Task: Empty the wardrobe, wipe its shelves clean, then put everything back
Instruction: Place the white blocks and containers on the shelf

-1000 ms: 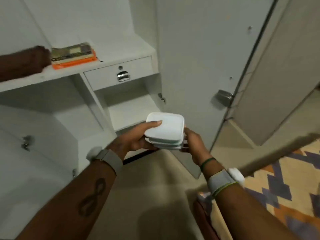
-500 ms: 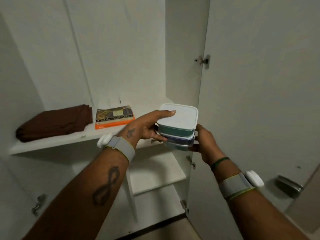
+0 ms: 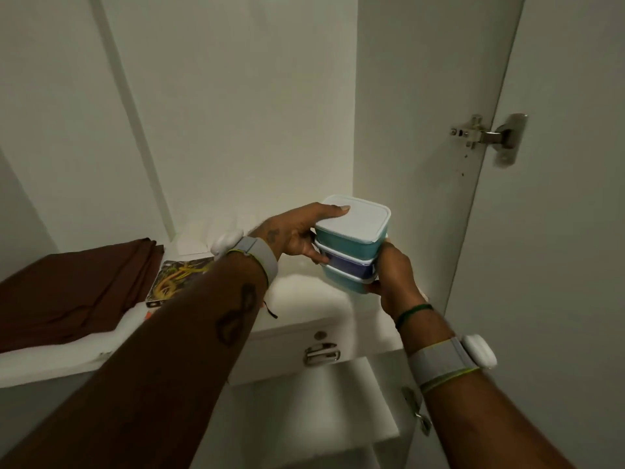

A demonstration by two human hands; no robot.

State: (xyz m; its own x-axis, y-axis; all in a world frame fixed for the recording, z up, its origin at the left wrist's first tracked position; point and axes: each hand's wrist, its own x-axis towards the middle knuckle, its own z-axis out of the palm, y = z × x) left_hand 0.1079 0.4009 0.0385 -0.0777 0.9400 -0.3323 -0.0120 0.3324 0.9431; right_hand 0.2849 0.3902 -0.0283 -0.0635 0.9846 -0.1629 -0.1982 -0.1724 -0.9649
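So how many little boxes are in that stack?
3 in the stack between the left hand and right hand: the white-lidded teal box on top, the purple box in the middle, the lower teal box at the bottom. Hands hide parts, but no fourth shows.

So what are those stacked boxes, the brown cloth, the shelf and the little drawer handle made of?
Boxes: likely plastic, smooth and slightly glossy, with teal and purple bodies and pale lids.
Cloth: brown fabric, matte, lying in soft folds.
Shelf: probably painted or laminated board, flat white with a faint sheen.
Handle: metal, silvery and shiny.
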